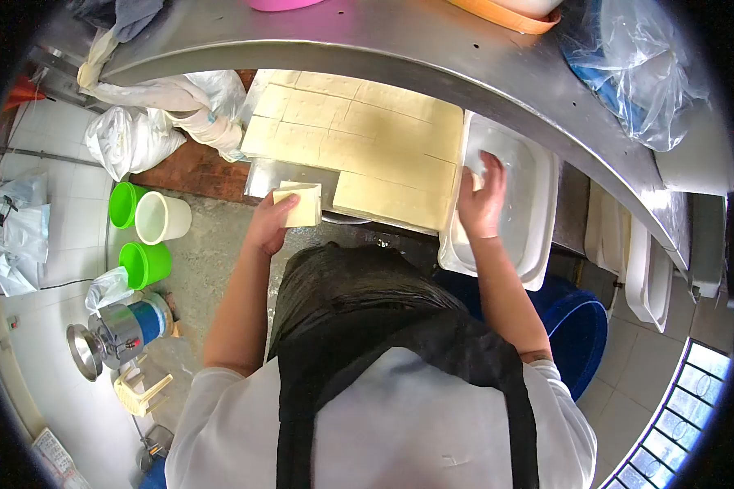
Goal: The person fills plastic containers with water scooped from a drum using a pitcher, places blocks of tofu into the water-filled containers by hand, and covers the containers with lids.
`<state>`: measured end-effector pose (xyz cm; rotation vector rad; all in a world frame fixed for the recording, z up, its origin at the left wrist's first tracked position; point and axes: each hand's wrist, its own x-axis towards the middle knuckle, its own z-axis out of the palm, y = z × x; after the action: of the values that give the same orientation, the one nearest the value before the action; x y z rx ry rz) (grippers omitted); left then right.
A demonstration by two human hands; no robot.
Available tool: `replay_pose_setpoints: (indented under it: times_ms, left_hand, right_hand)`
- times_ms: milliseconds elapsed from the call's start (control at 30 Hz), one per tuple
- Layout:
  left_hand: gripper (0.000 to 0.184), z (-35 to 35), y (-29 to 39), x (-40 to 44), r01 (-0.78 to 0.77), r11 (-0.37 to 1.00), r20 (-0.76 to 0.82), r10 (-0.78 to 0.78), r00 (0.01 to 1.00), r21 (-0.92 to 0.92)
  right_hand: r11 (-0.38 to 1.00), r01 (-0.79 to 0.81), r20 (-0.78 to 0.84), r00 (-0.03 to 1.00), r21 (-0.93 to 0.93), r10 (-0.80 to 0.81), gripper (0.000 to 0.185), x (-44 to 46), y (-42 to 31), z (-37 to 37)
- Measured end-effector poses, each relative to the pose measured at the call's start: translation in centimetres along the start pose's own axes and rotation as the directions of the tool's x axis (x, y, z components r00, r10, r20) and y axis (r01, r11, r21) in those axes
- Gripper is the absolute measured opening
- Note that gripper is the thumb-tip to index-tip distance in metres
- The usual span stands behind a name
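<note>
A broad slab of pale yellow tofu [391, 151], scored into rectangular blocks, lies on a metal tray [289, 175] in front of me. At its near left corner blocks are gone and the bare tray shows. My left hand [271, 222] is closed around a cut tofu block [303, 204], just off that corner; it may be more than one piece stacked. To the right of the slab, my right hand [483, 200] hangs over a white plastic tub [534, 236]. Its fingers are apart and I see nothing held in them.
A steel shelf [367, 55] arches above the slab. Plastic bags [134, 138], green buckets [147, 265] and a white bucket [163, 218] stand to the left, near a metal machine [118, 334]. A blue barrel [579, 334] is by my right arm.
</note>
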<state>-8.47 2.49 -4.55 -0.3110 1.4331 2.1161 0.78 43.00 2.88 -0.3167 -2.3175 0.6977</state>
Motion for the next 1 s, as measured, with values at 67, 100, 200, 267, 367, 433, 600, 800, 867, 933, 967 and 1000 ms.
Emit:
replay_pose_setpoints:
  times_ms: [67, 100, 200, 267, 367, 433, 600, 800, 867, 933, 967, 1000]
  left_hand:
    - [0.057, -0.1, 0.4, -0.5, 0.01, 1.0, 0.014, -0.009, 1.0, -0.014]
    - [0.059, 0.2, 1.0, -0.9, 0.001, 1.0, 0.045, 0.0, 0.999, -0.022]
    - [0.061, 1.3, 3.0, -2.3, -0.022, 0.999, 0.136, 0.025, 0.99, -0.025]
    - [0.062, 2.8, 4.8, -2.9, -0.036, 0.999, 0.202, 0.039, 0.979, -0.02]
    - [0.058, 6.2, 7.5, -3.3, -0.048, 0.992, 0.34, 0.004, 0.94, 0.12]
    - [0.057, 9.2, 8.8, -2.4, -0.002, 0.972, 0.313, -0.073, 0.947, 0.236]
    - [0.077, 20.1, 9.1, -0.6, -0.088, 0.845, 0.326, -0.105, 0.94, 0.527]
    - [0.052, 31.2, 5.8, 4.4, -0.125, 0.887, 0.477, -0.116, 0.871, 0.445]
    - [0.045, 33.4, 3.2, 7.4, -0.136, 0.889, 0.494, -0.111, 0.862, 0.437]
    - [0.035, 36.0, 2.5, 6.9, -0.248, 0.852, 0.476, -0.001, 0.879, 0.46]
    - [0.035, 36.2, 2.2, 6.8, -0.247, 0.851, 0.476, -0.004, 0.879, 0.464]
    - [0.034, 36.2, 2.0, 6.8, -0.292, 0.833, 0.48, 0.037, 0.877, 0.47]
  right_hand:
    - [0.987, 0.092, 0.103, 0.989, 0.132, -0.106, 0.037, -0.1, -3.6, 1.4]
    - [0.97, 0.096, 0.164, 0.977, 0.221, -0.134, 0.036, -0.3, -5.3, 2.4]
    - [0.866, -0.228, 0.575, 0.814, 0.446, -0.081, 0.042, 0.5, -11.6, 3.8]
    - [0.821, -0.39, 0.771, 0.631, 0.416, -0.091, 0.058, 1.1, -14.2, 4.6]
    - [0.733, -0.558, 0.876, 0.471, 0.39, -0.107, 0.077, 1.2, -15.0, 5.1]
    - [0.649, -0.564, 0.844, 0.473, 0.51, -0.253, 0.082, 1.6, -15.0, 3.8]
    - [0.508, -0.668, 0.765, 0.644, 0.543, 0.029, 0.081, -0.5, -8.3, 2.2]
    - [-0.169, -0.646, 0.657, 0.663, 0.744, 0.359, 0.049, 2.7, 1.9, -3.3]
    - [-0.166, -0.595, 0.605, 0.684, 0.786, 0.407, 0.044, 3.8, 6.3, -3.5]
    - [-0.118, -0.583, 0.575, 0.71, 0.804, 0.406, 0.045, 4.2, 11.7, -2.0]
    - [-0.07, -0.571, 0.547, 0.735, 0.818, 0.399, 0.045, 4.2, 13.3, -1.4]
    - [-0.056, -0.586, 0.532, 0.688, 0.809, 0.494, 0.047, 4.2, 13.7, -1.0]
